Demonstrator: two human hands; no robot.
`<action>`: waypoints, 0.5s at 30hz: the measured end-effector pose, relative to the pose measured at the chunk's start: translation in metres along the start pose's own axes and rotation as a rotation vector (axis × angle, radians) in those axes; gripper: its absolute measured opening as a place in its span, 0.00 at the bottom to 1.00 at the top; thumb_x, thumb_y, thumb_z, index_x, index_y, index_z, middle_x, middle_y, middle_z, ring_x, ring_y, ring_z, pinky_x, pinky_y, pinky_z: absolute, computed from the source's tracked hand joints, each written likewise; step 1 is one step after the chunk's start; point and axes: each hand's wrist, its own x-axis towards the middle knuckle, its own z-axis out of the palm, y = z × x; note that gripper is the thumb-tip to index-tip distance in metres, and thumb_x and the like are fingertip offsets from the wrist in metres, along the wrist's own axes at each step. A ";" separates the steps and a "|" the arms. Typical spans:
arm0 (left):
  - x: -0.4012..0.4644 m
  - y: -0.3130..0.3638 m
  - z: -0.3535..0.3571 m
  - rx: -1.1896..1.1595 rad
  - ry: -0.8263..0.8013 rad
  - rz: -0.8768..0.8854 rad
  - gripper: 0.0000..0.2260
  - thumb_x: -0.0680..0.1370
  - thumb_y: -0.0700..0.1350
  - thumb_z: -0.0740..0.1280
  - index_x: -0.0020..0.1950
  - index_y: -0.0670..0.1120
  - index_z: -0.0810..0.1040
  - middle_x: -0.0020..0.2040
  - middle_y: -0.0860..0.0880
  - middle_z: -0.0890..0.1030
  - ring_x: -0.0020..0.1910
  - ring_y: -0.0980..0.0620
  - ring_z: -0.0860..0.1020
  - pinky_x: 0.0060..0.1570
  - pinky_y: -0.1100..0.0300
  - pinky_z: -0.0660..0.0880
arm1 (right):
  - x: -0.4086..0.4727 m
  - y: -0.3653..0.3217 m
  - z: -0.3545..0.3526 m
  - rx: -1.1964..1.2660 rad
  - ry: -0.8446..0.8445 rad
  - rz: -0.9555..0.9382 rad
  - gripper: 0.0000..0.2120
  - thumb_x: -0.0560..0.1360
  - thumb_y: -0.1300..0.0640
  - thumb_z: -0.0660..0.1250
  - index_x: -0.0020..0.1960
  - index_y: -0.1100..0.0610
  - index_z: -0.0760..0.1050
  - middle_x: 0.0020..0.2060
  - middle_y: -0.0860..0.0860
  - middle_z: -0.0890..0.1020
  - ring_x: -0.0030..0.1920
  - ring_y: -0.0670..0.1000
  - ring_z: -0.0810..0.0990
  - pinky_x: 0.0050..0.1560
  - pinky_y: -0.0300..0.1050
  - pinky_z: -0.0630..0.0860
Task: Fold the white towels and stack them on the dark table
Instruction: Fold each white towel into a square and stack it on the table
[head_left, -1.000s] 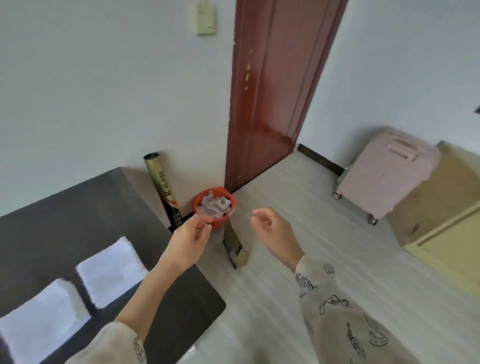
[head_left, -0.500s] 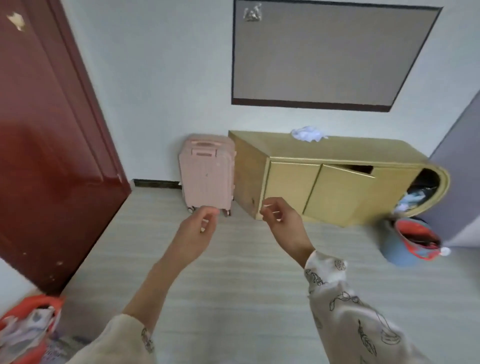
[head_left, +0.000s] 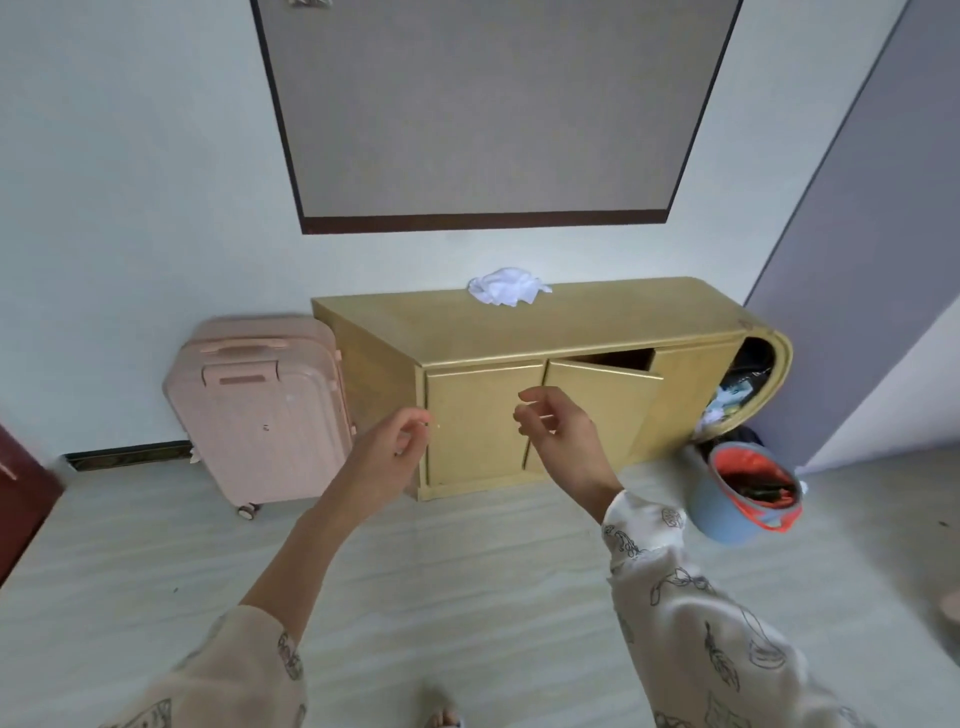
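With the dark table now out of view, both the left hand (head_left: 387, 449) and right hand (head_left: 558, 434) hang loosely curled and empty, facing a crumpled white towel (head_left: 506, 287) on the yellow cabinet (head_left: 519, 332) at upper centre, probably next to fetch.

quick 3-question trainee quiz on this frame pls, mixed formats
1. True or false: the crumpled white towel lies on top of the yellow cabinet.
2. What stands directly to the left of the cabinet in this view? A) a blue bucket B) a pink suitcase C) a dark table
3. Fill in: neither the left hand nor the right hand holds a ____ at this moment.

Key:
1. True. The towel sits near the back edge of the cabinet top, unfolded.
2. B. The pink suitcase is there; the blue bucket is at the right end.
3. towel. Both hands are raised with loosely curled fingers, no grip on anything.
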 end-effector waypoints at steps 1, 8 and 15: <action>0.030 -0.007 -0.001 -0.001 -0.009 -0.002 0.10 0.80 0.46 0.58 0.60 0.47 0.74 0.56 0.54 0.76 0.53 0.56 0.74 0.46 0.77 0.66 | 0.030 0.001 0.002 0.011 0.013 0.006 0.04 0.77 0.57 0.63 0.50 0.48 0.72 0.45 0.55 0.81 0.46 0.57 0.80 0.49 0.48 0.75; 0.206 -0.036 0.004 -0.005 -0.055 -0.052 0.11 0.80 0.46 0.58 0.60 0.46 0.74 0.53 0.51 0.78 0.52 0.54 0.76 0.52 0.62 0.71 | 0.195 0.014 -0.002 0.005 0.065 0.045 0.05 0.77 0.57 0.63 0.50 0.48 0.73 0.46 0.54 0.81 0.47 0.56 0.80 0.51 0.51 0.76; 0.350 -0.065 0.048 -0.038 -0.129 -0.078 0.09 0.80 0.41 0.60 0.57 0.42 0.75 0.48 0.48 0.78 0.46 0.49 0.78 0.51 0.56 0.75 | 0.344 0.069 -0.016 0.048 0.110 0.112 0.05 0.77 0.58 0.63 0.51 0.51 0.73 0.44 0.53 0.81 0.45 0.54 0.80 0.51 0.52 0.76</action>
